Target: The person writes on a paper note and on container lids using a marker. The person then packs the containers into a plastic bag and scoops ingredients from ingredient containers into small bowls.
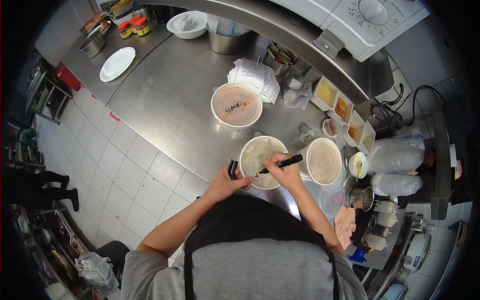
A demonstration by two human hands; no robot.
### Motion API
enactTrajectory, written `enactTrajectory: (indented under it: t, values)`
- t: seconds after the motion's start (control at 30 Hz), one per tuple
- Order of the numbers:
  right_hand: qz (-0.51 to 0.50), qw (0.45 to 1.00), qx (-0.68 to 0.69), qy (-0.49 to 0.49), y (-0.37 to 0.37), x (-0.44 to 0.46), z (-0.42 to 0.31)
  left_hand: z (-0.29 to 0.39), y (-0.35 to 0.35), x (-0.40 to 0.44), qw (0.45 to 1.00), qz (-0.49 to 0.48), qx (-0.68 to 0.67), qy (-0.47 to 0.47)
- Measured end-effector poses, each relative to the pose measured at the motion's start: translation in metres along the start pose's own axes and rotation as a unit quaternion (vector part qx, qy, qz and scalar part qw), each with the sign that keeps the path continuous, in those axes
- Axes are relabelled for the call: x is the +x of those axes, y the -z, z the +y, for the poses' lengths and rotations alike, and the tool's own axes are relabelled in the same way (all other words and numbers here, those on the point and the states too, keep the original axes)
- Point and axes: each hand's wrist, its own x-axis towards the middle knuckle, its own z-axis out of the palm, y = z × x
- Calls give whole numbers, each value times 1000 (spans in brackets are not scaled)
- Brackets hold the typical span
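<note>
My right hand [285,173] grips a black marker pen [287,162], its tip down at the lid of a round plastic tub [257,152]. A short black mark shows on that lid near the tip. With my left hand [225,184] I hold the black marker cap [233,167], while my fingers rest at the tub's near left rim. Another lidded tub [322,161] stands just right of my right hand. Beyond, a lidded tub with reddish contents [236,106] bears black handwriting on its lid.
Paper slips [255,77] lie behind the written tub. Several food trays [341,108] line the right side, near plastic bags [397,155]. A white oval plate [117,64], red-lidded jars [134,26] and a white bowl [187,24] sit farther back. Another person's legs [47,185] show at left.
</note>
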Motion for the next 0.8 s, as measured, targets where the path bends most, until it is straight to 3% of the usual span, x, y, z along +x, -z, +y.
enactTrajectory:
  t: [0.17, 0.27, 0.47, 0.57, 0.7, 0.73, 0.8]
  values:
    - [-36, 999, -19, 13, 2, 1, -6, -9, 3, 3, 1000, 1, 14, -8]
    - [5, 1000, -12, -10, 2, 1, -1, -4, 1, 1, 1000, 3, 5, -9]
    - [-15, 1000, -24, 12, 4, 1, 1, -3, 0, 1, 1000, 4, -4, -1]
    - [-43, 996, 60, -59, 12, -2, -1, 3, -4, -4, 993, 53, -83, 61]
    - [44, 967, 250, -12, 44, -14, -35, 7, -7, -1, 981, 76, -140, 111]
    - [119, 985, 125, 15, 64, -19, -36, 5, -6, 2, 981, 81, -136, 113]
    - [256, 956, -125, 61, 104, -28, -31, 10, -10, 9, 982, 78, -145, 94]
